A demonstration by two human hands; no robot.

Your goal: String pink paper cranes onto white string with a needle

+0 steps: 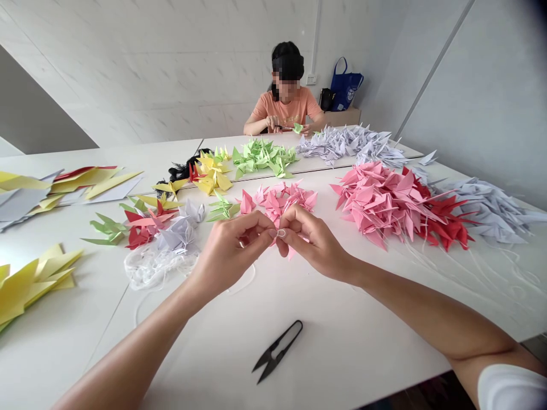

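Observation:
My left hand (237, 246) and my right hand (311, 242) meet above the middle of the table, both closed in a pinch. Between their fingertips is a thin white string (280, 233) bent into a small loop. Just behind my fingers lies a small group of pink paper cranes (294, 197), partly hidden by my hands. Black thread snips (277, 352) rest on the table in front of me, blades toward me. Left of my left hand sits a tangle of white string (145, 267) beside lavender, red and green cranes (175, 232).
Heaps of pink (376, 199), red (447, 219) and pale lavender cranes (491, 208) lie to the right. Green cranes (265, 156) and yellow cranes (212, 173) lie farther back. Folded paper sheets (34, 285) are at left. Across the table (342, 353), a person (287, 102) handles a green crane.

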